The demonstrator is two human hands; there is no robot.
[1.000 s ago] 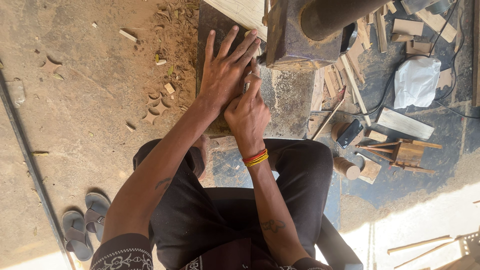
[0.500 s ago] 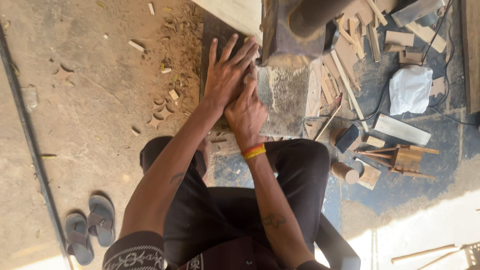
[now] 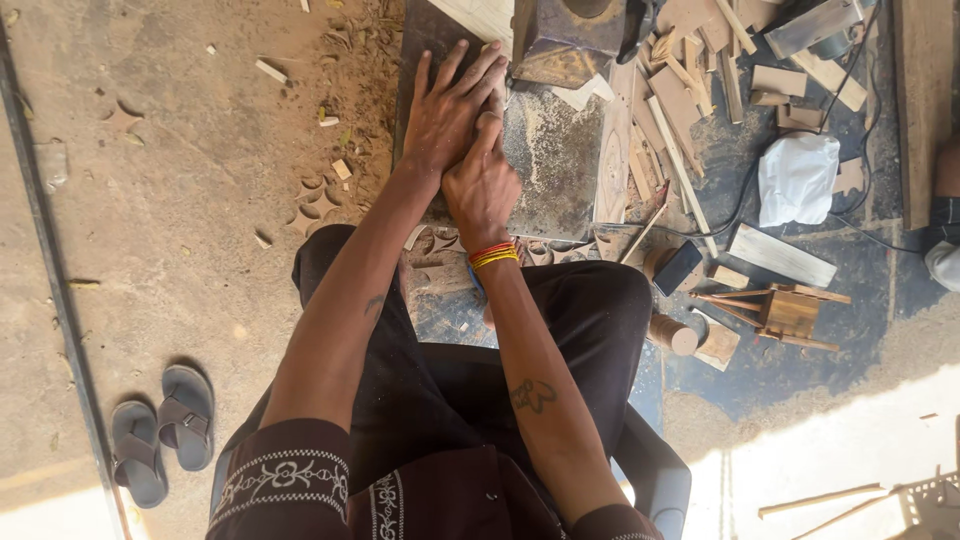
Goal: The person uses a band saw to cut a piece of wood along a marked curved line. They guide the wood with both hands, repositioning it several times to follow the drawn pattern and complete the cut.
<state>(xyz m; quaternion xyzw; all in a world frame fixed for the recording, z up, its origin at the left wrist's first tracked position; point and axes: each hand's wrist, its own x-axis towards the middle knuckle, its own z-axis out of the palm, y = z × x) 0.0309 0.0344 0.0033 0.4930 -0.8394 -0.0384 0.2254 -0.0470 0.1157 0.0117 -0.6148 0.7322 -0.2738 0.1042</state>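
A pair of grey sandals lies on the sandy ground at lower left, near a dark rail that runs along the edge. Small wood chips are scattered over the dirt. To the right, offcuts of wood are piled beside a white bag, a black cable, a flat plank, and what may be a small wooden stand.

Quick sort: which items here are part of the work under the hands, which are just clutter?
In use:
left hand, flat on the dusty work plate
right hand, pressed beside it
machine block at the plate's far edge

Lying about:
grey sandals
white bag
wood offcuts
small wooden frame
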